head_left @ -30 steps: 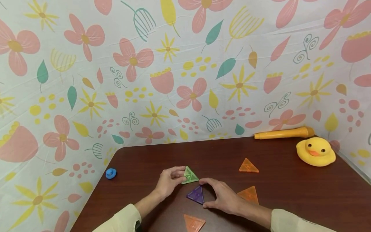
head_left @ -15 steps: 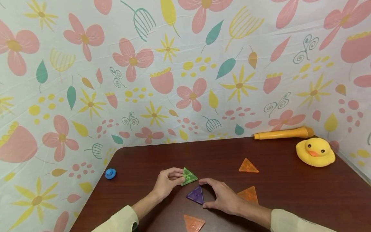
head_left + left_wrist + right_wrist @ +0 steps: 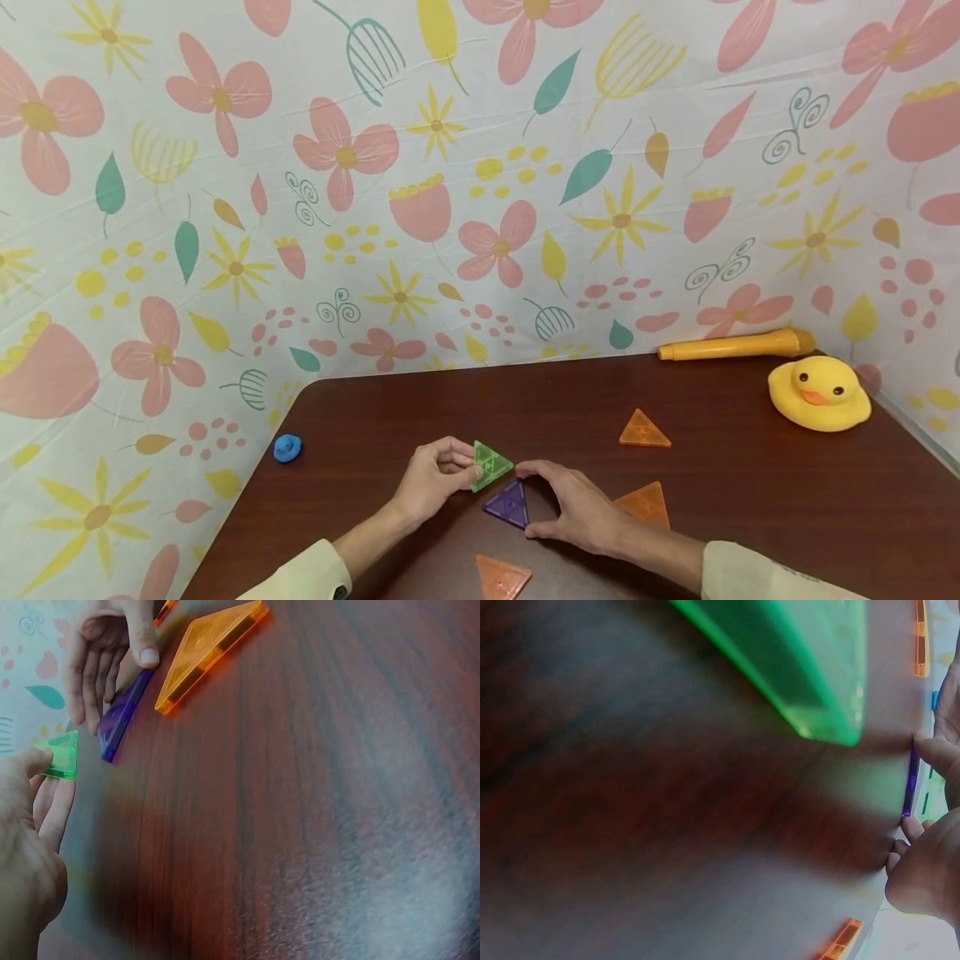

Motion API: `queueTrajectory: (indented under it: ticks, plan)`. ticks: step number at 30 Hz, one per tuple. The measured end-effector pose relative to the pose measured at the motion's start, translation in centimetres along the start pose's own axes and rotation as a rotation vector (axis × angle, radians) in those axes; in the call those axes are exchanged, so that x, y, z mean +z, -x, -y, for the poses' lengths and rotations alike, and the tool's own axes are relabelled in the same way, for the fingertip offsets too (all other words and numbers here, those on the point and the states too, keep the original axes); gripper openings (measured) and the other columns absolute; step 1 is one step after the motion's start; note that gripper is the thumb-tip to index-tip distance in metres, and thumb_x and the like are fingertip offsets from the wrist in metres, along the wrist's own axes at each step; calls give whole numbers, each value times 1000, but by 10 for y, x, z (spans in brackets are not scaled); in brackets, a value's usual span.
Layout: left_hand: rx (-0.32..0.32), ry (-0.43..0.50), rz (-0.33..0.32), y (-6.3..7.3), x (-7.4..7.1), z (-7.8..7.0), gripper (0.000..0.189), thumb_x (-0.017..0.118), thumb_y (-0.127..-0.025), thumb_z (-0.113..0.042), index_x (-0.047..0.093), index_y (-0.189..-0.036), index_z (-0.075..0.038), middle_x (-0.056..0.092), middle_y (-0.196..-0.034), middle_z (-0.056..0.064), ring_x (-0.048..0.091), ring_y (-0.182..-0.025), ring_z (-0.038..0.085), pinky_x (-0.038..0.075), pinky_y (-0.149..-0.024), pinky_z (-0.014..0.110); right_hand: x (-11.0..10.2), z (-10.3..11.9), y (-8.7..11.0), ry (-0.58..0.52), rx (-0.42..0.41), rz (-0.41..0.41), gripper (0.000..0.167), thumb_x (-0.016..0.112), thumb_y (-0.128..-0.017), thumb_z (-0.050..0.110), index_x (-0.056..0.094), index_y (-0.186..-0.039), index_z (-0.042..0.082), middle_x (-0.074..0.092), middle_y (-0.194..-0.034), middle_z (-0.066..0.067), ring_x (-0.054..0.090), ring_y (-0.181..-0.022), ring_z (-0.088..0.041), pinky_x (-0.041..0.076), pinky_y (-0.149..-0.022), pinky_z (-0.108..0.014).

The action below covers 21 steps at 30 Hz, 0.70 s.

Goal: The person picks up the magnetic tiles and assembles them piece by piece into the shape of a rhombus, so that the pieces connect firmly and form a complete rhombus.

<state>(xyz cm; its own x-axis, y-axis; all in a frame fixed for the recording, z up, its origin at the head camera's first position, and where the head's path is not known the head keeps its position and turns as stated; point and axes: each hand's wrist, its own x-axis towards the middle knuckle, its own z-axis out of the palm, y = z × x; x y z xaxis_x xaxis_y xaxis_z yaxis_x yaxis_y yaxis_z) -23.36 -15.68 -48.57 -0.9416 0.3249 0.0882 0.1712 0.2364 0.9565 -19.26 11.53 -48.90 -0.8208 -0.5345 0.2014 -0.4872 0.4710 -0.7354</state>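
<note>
In the head view my left hand (image 3: 429, 487) pinches a translucent green triangular magnetic tile (image 3: 489, 467) between thumb and fingers. Just below and right of that tile lies a purple triangular tile (image 3: 507, 504), a narrow gap between the two. My right hand (image 3: 592, 508) holds the purple tile across two corners, index finger at the top one and thumb at the bottom one. The left wrist view has the green tile (image 3: 64, 756) at its left edge, beside the purple tile (image 3: 124, 720), whose rim faces the camera.
Orange triangular tiles lie near the front (image 3: 502, 577), behind the right wrist (image 3: 647, 503) and farther back (image 3: 643, 428). A second green tile (image 3: 802, 667) looms large in the right wrist view. A yellow duck (image 3: 819, 393), yellow toy microphone (image 3: 738, 343) and small blue duck (image 3: 287, 448) sit near the table's edges.
My left hand has turned the green tile, so that one corner points right toward my right fingertips, and has brought it slightly nearer the front. My right hand and the purple tile have stayed put.
</note>
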Motion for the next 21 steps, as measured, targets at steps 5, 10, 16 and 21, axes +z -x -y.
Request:
queueTrajectory:
  ticks: [5,10,16,21]
  plan:
    - [-1,-30,11,4,4,-2,22,85,-91,-8,73,-107,1,75,-94,8,71,-77,15,61,-69,27,0,0,0,2,2,-1,74,93,-86,29,57,-145,3,64,-140,-11,62,-130,-34,52,-103,-54]
    - [13,-33,13,7,8,-2,21,86,-90,-7,73,-106,-1,75,-93,6,71,-77,15,59,-67,24,0,1,0,12,8,-3,76,93,-85,29,56,-146,2,64,-141,-12,61,-131,-35,51,-103,-55]
    - [30,-47,9,8,11,-5,20,86,-89,-7,73,-104,-3,75,-92,6,70,-76,14,57,-66,22,-1,3,1,16,9,-5,78,93,-85,28,55,-147,0,63,-142,-13,60,-132,-37,51,-103,-56]
    - [34,-73,2,9,13,-6,20,87,-89,-8,73,-103,-5,74,-91,4,70,-77,14,57,-66,22,-1,3,1,19,10,-5,77,93,-85,27,55,-146,0,63,-142,-13,60,-132,-36,51,-103,-56]
